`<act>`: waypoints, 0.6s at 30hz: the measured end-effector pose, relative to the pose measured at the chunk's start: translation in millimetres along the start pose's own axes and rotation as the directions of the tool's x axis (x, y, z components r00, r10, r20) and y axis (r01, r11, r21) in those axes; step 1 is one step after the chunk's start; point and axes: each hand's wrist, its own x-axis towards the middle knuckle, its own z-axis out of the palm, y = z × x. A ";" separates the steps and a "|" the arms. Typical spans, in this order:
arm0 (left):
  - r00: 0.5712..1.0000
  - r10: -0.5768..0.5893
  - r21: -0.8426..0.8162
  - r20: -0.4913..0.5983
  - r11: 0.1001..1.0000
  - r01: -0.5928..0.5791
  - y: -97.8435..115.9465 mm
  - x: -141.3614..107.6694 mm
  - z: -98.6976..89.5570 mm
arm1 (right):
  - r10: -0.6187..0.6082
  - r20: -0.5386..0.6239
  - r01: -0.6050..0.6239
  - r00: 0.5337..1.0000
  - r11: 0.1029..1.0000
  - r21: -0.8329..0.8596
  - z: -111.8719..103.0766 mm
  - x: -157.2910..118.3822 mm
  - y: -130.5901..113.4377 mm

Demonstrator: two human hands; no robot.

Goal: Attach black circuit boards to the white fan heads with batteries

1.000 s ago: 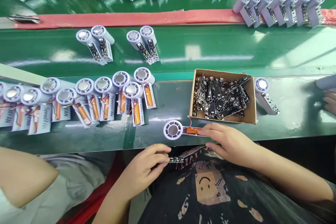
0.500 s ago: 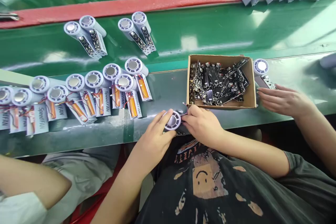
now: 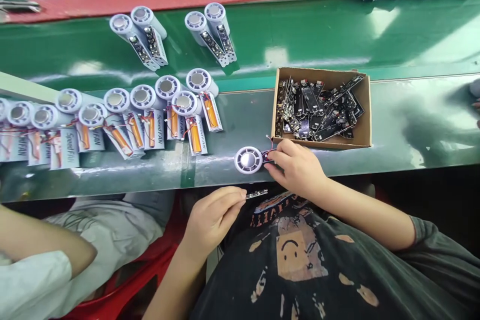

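Just now the left hand [image 3: 212, 220] has come away from the white plastic fan head [image 3: 248, 160]. That disc lies flat on the green bench [image 3: 412, 160], face up with its silver hub showing, no longer cupped, and the left hand is back near the chest, clenched on a slim black circuit board [image 3: 258, 193] between thumb and fingertips. The board's long axis runs nearly level, its tip pointing at about 3 o'clock, toward the right hand [image 3: 296, 170]. We see the right hand resting over the red leads [image 3: 270, 152] at the disc's 3 o'clock edge, but we cannot tell whether it is pinching them or merely lying on them. The leads run from the disc toward 3 o'clock and vanish under those fingers, so the piece's long axis seems to lie crosswise to us — what lies beneath is hidden. At 1 o'clock from the disc sits a cardboard box [image 3: 360, 140] heaped with more black boards, and at 9 o'clock a row of fan heads [image 3: 141, 96] with orange battery packs [image 3: 151, 130]. A co-worker's hand [image 3: 477, 105] barely enters at the far right edge.
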 end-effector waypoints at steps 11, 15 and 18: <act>0.914 -0.390 -0.570 0.115 0.727 0.382 -0.4 -9.2 12.0 | 0.048 -0.095 -0.017 0.994 0.953 0.302 9.5 4.2 -4.0; 0.902 -0.429 -0.505 0.053 0.767 0.395 2.5 -8.6 16.3 | 0.013 -0.124 0.029 0.992 0.943 0.332 10.1 0.8 -3.6; 0.889 -0.458 -0.549 0.027 0.736 0.396 3.9 -9.1 16.6 | -0.007 -0.091 0.037 0.996 0.942 0.335 6.8 -0.8 -3.7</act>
